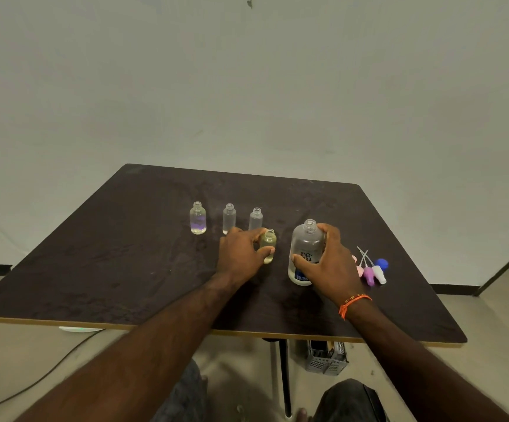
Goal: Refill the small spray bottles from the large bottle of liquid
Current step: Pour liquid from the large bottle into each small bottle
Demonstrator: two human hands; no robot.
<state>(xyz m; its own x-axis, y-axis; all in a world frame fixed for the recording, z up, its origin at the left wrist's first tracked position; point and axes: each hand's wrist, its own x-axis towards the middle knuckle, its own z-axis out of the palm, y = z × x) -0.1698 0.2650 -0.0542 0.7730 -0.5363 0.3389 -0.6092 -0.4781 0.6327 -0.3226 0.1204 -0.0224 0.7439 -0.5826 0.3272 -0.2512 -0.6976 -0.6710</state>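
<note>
The large clear bottle [305, 248] with a dark label stands upright and uncapped on the dark table [125, 254]; my right hand [329, 263] is wrapped around its right side. My left hand [241, 254] grips a small uncapped bottle [268, 243] holding yellowish liquid, just left of the large bottle. Behind them stand three more small uncapped bottles in a row: a rounder one [198, 218] with clear liquid at the left, a slim one [229, 217] in the middle, and another slim one [256, 219], partly hidden by my left hand.
Several spray tops [372, 272] in pink, purple, white and blue lie with their tubes on the table to the right of the large bottle. A grey perforated basket [326, 357] sits on the floor under the table's front edge. A cable [49, 373] runs along the floor at left.
</note>
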